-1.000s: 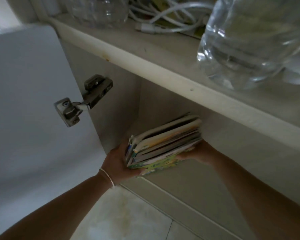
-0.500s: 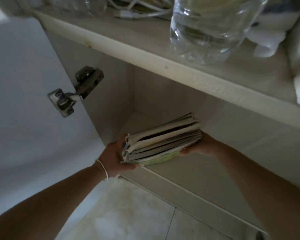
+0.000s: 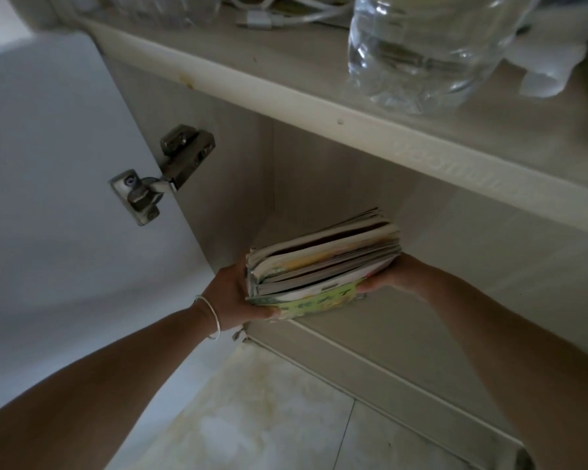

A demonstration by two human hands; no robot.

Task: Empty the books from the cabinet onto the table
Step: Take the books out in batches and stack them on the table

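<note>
Gripping a stack of thin, worn paperback books with pale page edges and a green-and-yellow bottom cover [image 3: 323,266], both hands sit at the centre of the frame, at the mouth of the pale wood-grain cabinet [image 3: 319,171]. The left hand [image 3: 233,295] clasps the stack's left end — thumb curled under the green cover, palm against the spines. A thin silver bangle [image 3: 210,315] circles the left wrist. The right hand [image 3: 392,276] holds the stack's right end, thumb beneath the bottom cover; its fingers are hidden behind the books. The stack lies roughly flat, tilted slightly up toward the right, above the front edge of the cabinet's lower shelf [image 3: 421,334]; whether it touches that shelf cannot be told.

The white cabinet door [image 3: 65,164] stands open across the left of the frame, carried by a metal concealed hinge [image 3: 165,174] at centre left. The cream worktop [image 3: 319,79] runs diagonally over the compartment across the upper frame. A large clear plastic water bottle [image 3: 428,45] stands on it at upper right, with white cables [image 3: 286,11] at top centre and crumpled white material [image 3: 550,62] at the far right. Pale floor tiles [image 3: 269,418] — stained yellowish near the cabinet base — fill the lower centre.
</note>
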